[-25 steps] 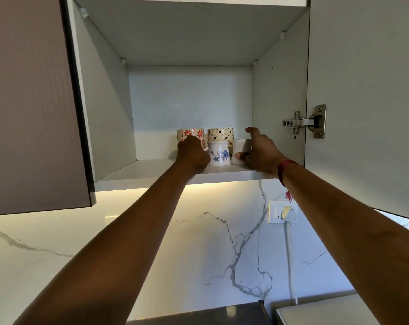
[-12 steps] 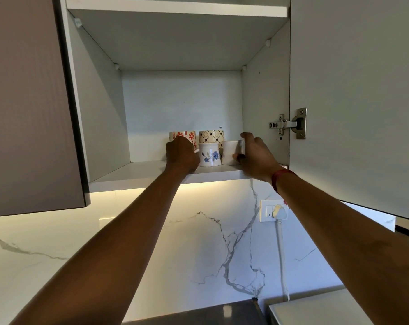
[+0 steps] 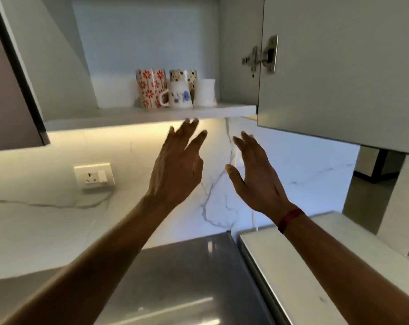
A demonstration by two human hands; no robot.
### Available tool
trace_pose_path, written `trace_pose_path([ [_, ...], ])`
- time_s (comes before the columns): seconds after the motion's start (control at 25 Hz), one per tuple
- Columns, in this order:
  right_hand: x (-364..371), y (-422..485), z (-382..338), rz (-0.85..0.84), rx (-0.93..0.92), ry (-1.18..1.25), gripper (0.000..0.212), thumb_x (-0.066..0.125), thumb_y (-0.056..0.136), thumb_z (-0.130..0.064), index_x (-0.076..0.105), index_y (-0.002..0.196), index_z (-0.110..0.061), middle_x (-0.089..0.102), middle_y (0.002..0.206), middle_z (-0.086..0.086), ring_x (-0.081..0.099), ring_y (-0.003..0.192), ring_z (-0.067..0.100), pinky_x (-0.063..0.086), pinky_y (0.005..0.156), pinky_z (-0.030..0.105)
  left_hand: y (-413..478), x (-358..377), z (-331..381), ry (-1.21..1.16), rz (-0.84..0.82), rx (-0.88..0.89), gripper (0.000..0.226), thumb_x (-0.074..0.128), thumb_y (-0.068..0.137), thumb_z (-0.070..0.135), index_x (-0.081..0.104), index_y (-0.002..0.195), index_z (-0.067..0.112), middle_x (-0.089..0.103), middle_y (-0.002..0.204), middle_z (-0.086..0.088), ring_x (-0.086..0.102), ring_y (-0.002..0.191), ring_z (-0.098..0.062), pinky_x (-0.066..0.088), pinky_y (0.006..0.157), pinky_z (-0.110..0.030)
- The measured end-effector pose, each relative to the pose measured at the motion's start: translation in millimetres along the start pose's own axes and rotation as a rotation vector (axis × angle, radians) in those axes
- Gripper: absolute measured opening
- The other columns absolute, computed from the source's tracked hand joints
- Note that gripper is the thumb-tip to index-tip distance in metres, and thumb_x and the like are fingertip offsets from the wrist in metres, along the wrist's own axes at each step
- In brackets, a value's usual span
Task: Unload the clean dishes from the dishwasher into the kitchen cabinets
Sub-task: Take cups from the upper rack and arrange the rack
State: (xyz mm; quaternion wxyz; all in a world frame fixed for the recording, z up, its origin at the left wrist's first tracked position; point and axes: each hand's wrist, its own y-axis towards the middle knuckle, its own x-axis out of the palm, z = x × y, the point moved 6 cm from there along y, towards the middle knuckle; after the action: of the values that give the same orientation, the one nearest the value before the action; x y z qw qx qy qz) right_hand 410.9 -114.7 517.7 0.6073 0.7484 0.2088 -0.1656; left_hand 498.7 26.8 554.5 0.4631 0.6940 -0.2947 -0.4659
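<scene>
Several mugs stand together on the open cabinet's shelf (image 3: 119, 114): a red-flowered mug (image 3: 150, 86), a brown-patterned mug (image 3: 183, 75) behind, a white mug with blue flowers (image 3: 180, 95) in front, and a plain white cup (image 3: 205, 92) at the right. My left hand (image 3: 177, 165) and my right hand (image 3: 257, 177) hang below the shelf, in front of the marble wall. Both hold nothing, fingers spread, palms facing each other. A red thread circles my right wrist.
The cabinet door (image 3: 339, 66) stands open at the right with its hinge (image 3: 262, 57). A wall socket (image 3: 94, 175) sits left on the marble backsplash. Below lie a steel surface (image 3: 187, 277) and a white counter edge (image 3: 269, 266). Another cabinet door (image 3: 6, 90) is at the left.
Both hands have let go of the cups on the shelf and dropped below it, fingers now spread. The view has tilted down and shifted, showing the counter.
</scene>
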Motion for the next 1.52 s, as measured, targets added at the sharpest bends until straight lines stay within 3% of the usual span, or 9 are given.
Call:
trace_pose_path([
  [0.08,3.7,-45.9,13.1,-0.063,0.043,0.002,0.057,0.047,0.096,-0.037,0.033,0.147,-0.014,0.028,0.157,0.008,0.026,0.145,0.023,0.047,0.101,0.039,-44.5,17.4,24.8,-0.062,-0.073,0.015,0.049,0.055,0.086,-0.001,0.053,0.135,0.003,0.043,0.146,-0.018,0.038,0.138,-0.030,0.033,0.113,-0.047],
  [0.16,7.1,-87.3,22.5,-0.119,0.087,-0.006,0.056,0.049,0.095,-0.037,0.035,0.146,-0.017,0.028,0.157,0.006,0.028,0.144,0.022,0.046,0.098,0.035,-79.6,33.6,42.9,-0.138,-0.154,-0.083,0.057,0.059,0.083,-0.004,0.049,0.138,0.005,0.041,0.148,-0.018,0.038,0.138,-0.030,0.035,0.113,-0.044],
  [0.36,-7.6,-175.5,29.8,-0.212,0.311,0.062,0.058,0.058,0.095,-0.031,0.034,0.147,-0.026,0.023,0.158,-0.005,0.022,0.144,0.011,0.028,0.106,0.025,-147.6,51.1,95.1,-0.274,-0.389,-0.160,0.066,0.039,0.088,0.003,0.023,0.151,0.010,0.018,0.160,-0.013,0.017,0.147,-0.031,0.045,0.104,-0.047],
  [0.52,-39.2,-236.6,28.3,-0.168,0.565,0.059,0.058,0.061,0.093,-0.026,0.035,0.145,-0.027,0.030,0.155,-0.004,0.026,0.142,0.012,0.029,0.113,0.030,-196.5,51.2,142.8,-0.379,-0.622,-0.120,0.081,0.047,0.090,0.001,0.000,0.154,0.017,-0.008,0.162,-0.008,-0.008,0.149,-0.026,0.026,0.116,-0.051],
  [0.64,-64.3,-284.6,17.2,-0.173,0.678,0.010,0.058,0.062,0.092,-0.023,0.038,0.144,-0.025,0.034,0.153,-0.001,0.030,0.141,0.016,0.033,0.113,0.035,-230.1,37.5,185.4,-0.482,-0.728,-0.090,0.086,0.047,0.091,0.006,-0.014,0.150,0.024,-0.017,0.160,-0.004,-0.015,0.148,-0.023,0.013,0.121,-0.046],
  [0.88,-118.1,-416.2,-0.6,-0.277,0.850,-0.131,0.054,0.061,0.093,-0.016,0.041,0.142,-0.016,0.039,0.149,0.006,0.036,0.138,0.022,0.035,0.112,0.043,-307.9,18.2,295.9,-0.754,-0.864,-0.046,0.083,0.049,0.091,0.007,-0.008,0.149,0.021,-0.010,0.161,-0.008,-0.010,0.149,-0.026,0.012,0.122,-0.044],
  [1.04,-156.5,-485.9,-4.7,-0.324,0.967,-0.232,0.052,0.058,0.096,-0.023,0.040,0.144,-0.016,0.040,0.149,0.008,0.036,0.138,0.023,0.034,0.112,0.039,-348.7,1.3,364.0,-0.882,-0.982,0.013,0.082,0.045,0.089,0.000,-0.007,0.150,0.017,-0.009,0.161,-0.009,-0.009,0.149,-0.026,0.015,0.120,-0.046],
  [1.28,-182.7,-560.0,1.2,-0.410,1.065,-0.246,0.052,0.053,0.098,-0.030,0.035,0.145,-0.021,0.036,0.151,0.005,0.037,0.137,0.023,0.037,0.110,0.043,-389.9,0.5,414.1,-0.917,-1.106,0.010,0.081,0.041,0.091,0.001,-0.009,0.151,0.019,-0.012,0.162,-0.004,-0.014,0.148,-0.019,0.008,0.122,-0.041],
  [1.52,-202.2,-621.8,43.2,-0.551,1.045,-0.212,0.050,0.051,0.099,-0.026,0.036,0.145,-0.016,0.041,0.147,0.006,0.041,0.133,0.020,0.029,0.103,0.026,-423.9,33.1,473.9,-0.840,-1.264,-0.052,0.084,0.043,0.093,0.003,-0.013,0.152,0.024,-0.015,0.161,-0.001,-0.013,0.148,-0.020,0.009,0.122,-0.046],
])
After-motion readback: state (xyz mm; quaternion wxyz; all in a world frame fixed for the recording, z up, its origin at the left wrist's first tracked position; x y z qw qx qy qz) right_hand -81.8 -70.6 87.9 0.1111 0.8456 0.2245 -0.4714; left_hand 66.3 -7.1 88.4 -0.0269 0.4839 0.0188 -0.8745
